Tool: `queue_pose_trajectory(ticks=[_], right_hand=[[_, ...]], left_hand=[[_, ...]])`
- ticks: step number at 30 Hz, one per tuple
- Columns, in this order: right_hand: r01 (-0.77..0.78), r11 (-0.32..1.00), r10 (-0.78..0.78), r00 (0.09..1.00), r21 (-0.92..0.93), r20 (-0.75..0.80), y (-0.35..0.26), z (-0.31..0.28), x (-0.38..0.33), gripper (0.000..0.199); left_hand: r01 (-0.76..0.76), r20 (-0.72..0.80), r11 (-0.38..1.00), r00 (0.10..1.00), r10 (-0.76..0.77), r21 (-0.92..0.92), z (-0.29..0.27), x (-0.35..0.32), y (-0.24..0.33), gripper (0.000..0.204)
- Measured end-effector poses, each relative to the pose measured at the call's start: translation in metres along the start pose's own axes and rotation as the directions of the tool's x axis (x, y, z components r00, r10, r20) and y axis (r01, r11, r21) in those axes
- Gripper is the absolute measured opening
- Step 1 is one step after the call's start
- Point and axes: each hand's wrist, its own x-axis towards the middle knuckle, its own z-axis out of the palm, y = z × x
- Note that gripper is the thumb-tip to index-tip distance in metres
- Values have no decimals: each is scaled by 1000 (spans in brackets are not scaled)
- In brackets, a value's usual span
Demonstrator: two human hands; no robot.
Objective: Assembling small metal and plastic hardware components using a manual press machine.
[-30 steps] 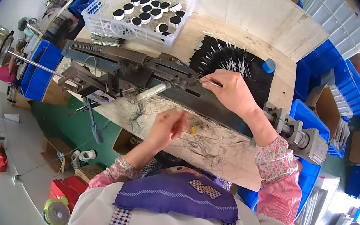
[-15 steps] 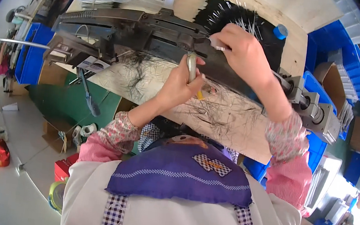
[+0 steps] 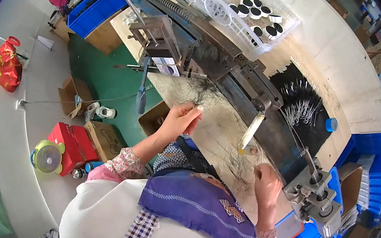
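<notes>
My left hand (image 3: 180,121) hovers over the near edge of the wooden bench, thumb and fingertips pinched together. Loose dark bristles lie just beyond it, and whether anything is in the pinch is too small to tell. Closed with curled fingers, my right hand (image 3: 267,184) is at the bench front near the machine's right end; its contents are hidden. Between the hands, a pale wrapped lever handle (image 3: 252,131) with a yellow tip sticks out of a long dark metal machine (image 3: 228,68), untouched. Behind the machine, a bunch of thin metal wires with looped ends (image 3: 301,107) lies on a black mat (image 3: 289,79).
A clear plastic basket (image 3: 217,7) of white round pieces with black tops stands at the back. A blue round piece (image 3: 331,124) sits beside the mat. Metal clamp blocks (image 3: 317,200) cap the machine's right end. Blue bins stand at right; another person works far left.
My left hand has let go of the lever handle and moved left. My right hand has come back from the machine toward the bench front. The view has turned left.
</notes>
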Motion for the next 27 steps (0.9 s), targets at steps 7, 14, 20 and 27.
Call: queue_pose_trajectory(ticks=[7,14,20,27], right_hand=[[161,954,-178,983,253,47,-19,2,-2,18],[-82,990,120,925,-118,359,-28,21,60,56],[-82,996,71,964,30,255,-35,19,45,45],[-58,979,30,989,196,142,-17,41,39,39]], left_hand=[[-39,-175,988,984,12,-150,-46,51,5,40],[71,-47,942,995,-91,-329,-41,84,-3,42],[68,36,843,998,-58,-534,-39,71,3,32],[36,18,822,999,-32,-569,-31,77,2,27]])
